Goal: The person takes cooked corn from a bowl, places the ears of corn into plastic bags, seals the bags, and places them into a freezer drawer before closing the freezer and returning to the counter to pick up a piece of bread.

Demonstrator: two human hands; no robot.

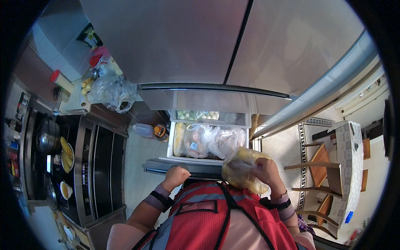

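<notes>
An open freezer drawer (168, 147) of a large refrigerator (175, 40) is in front of me. Inside lie clear plastic bags of frozen food (226, 140), with a yellowish bag (179, 139) along the left side. Behind and above it, a second clear drawer (212, 120) shows green and white items. My left hand (176, 177) is curled near the top edge of the drawer front (200, 168); whether it grips the edge is unclear. My right hand (265, 170) holds a plastic bag with yellow contents (242, 165) at the drawer's right front corner, close to my body.
At left are a stove with a black pot (48, 136), a plate of corn (67, 154) and a bowl (65, 190). Plastic bags (114, 90) lie on the counter. Bottles (161, 132) stand on the floor left of the drawer. Wooden chairs (318, 165) and a table (350, 156) are at right.
</notes>
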